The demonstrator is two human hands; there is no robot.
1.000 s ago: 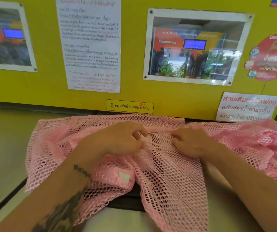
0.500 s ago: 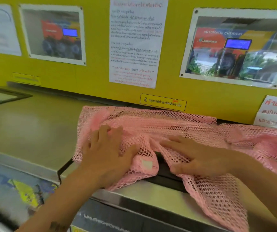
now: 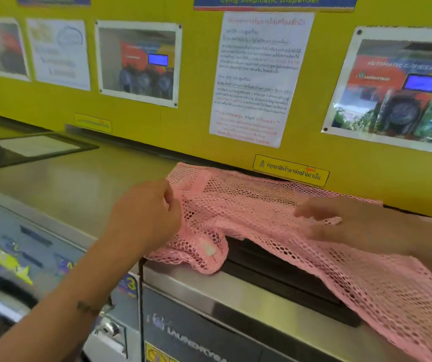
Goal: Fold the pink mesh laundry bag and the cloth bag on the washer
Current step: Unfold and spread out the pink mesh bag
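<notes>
Pink mesh laundry bag lies spread across the top of the washer, its far edge up against the yellow wall and its right part spilling forward over the front edge of the machine. A dark recessed panel on the washer top shows beneath the netting where the mesh lifts off it. A small white tag sits on the bunched lower-left corner of the bag, which droops onto the steel lip.

My left hand is at the bag's left edge, knuckles up, fingers curled in with the fingertips meeting the thumb on the mesh, so I am pinching a bit of the netting there. My right hand lies flat on the bag further right, fingers straight and pointing left, close together, pressing the mesh down; a strip of netting crosses over the fingers.

Beside my washer on the left is another machine's steel top, with a dark framed sheet lying on it. On the wall hang a white notice printed in Thai, two framed photos of machines, and a small yellow label just above the bag's far edge. I cannot make out the cloth bag anywhere in view.
</notes>
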